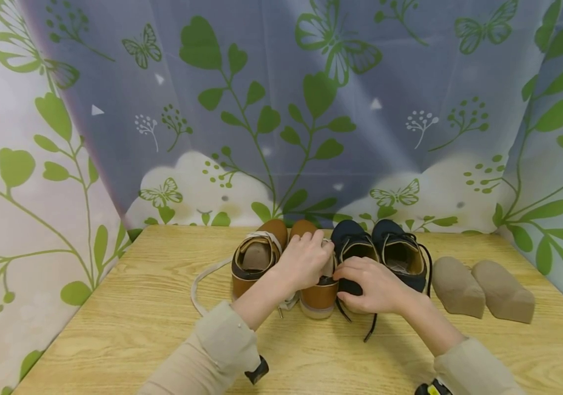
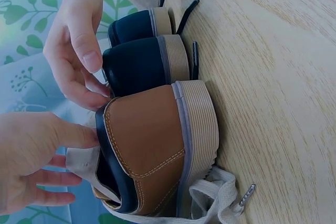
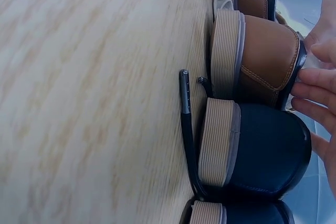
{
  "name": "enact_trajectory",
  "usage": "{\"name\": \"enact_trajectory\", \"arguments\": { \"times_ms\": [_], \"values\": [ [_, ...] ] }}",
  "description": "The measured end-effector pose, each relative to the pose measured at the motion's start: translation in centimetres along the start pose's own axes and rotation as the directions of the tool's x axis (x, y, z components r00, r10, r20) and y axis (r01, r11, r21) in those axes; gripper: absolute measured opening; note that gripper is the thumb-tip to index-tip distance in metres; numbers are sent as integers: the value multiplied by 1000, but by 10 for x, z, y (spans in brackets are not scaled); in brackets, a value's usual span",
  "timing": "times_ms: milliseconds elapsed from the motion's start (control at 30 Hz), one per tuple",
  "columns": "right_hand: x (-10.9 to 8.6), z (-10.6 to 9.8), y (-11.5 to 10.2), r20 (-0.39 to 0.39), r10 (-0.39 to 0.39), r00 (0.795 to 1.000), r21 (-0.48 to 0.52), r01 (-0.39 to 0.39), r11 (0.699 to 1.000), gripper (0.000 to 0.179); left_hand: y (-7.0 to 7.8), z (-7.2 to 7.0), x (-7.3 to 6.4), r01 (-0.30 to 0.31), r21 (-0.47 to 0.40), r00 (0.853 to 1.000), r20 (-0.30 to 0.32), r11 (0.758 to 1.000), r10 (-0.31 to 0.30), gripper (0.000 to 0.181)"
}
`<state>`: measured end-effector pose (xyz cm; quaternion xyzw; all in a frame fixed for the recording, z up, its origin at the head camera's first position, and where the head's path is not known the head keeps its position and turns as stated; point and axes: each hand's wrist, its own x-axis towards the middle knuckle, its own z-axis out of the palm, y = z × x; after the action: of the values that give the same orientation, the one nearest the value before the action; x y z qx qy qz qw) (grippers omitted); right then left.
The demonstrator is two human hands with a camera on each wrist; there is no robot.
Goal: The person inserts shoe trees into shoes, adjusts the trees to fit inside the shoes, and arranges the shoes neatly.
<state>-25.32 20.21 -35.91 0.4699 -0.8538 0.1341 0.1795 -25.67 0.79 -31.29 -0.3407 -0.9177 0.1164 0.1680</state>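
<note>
Two brown shoes (image 1: 317,299) with cream laces and two navy shoes (image 1: 399,258) stand in a row, heels towards me. A beige moulded shoe insert (image 2: 84,165) shows in the mouth of the inner brown shoe. My left hand (image 1: 306,260) is over this shoe, thumb by its collar and fingers on the insert's other side. From the right, my right hand (image 1: 375,282) touches the same shoe's collar with nearly straight fingers, thumb apart. Another insert (image 1: 256,257) sits inside the outer brown shoe.
Two more beige inserts (image 1: 503,291) lie on the wooden table (image 1: 128,307) right of the navy shoes. A cream lace (image 1: 201,280) loops out at the left. Black laces (image 1: 371,328) trail behind the navy pair. A patterned curtain (image 1: 281,109) hangs behind.
</note>
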Motion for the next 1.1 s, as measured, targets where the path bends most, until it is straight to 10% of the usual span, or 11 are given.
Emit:
{"name": "enact_trajectory", "arguments": {
  "times_ms": [1100],
  "values": [
    [3,-3,-2,67,49,997,20,-50,999,20,-5,9,9,-14,68,1000,21,998,13,35]
  ]
}}
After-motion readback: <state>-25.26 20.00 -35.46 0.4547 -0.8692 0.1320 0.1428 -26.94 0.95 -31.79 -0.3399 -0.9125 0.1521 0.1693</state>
